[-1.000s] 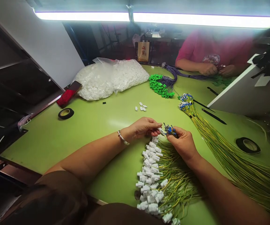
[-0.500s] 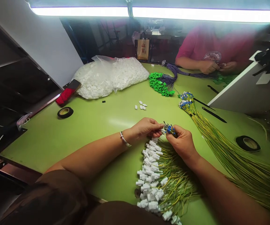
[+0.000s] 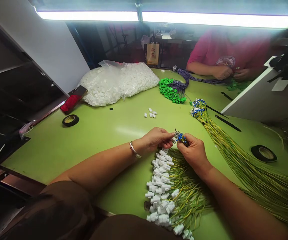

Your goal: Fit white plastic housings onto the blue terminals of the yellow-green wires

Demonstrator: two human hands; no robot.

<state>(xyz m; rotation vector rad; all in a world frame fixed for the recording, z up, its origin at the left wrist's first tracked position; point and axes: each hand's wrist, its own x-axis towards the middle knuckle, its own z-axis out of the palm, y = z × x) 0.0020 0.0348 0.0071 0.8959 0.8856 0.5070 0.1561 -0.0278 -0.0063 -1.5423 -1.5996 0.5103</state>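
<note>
My right hand (image 3: 193,148) is closed round a bunch of wires with blue-sleeved metal terminals (image 3: 180,137), their tips pointing up and left. Against those tips, my left hand (image 3: 158,138) pinches a small white connector housing (image 3: 174,139), mostly covered by the fingers. Below both hands lies a long row of white connectors (image 3: 161,180) on yellow-green wires (image 3: 188,186). Beyond the hands, several loose white housings (image 3: 150,113) rest on the green table (image 3: 104,133).
Bags of white housings (image 3: 119,83) stand at the back. Green connectors (image 3: 171,90) lie beside a yellow-green wire bundle (image 3: 223,143). Black tape rolls (image 3: 70,120) sit left and right. A phone (image 3: 80,90) leans on the bags. A person in pink (image 3: 208,53) works opposite.
My two hands stay almost in the same place, with the fingers still together at the terminals. The view has shifted slightly. The person opposite has moved their hands a little.
</note>
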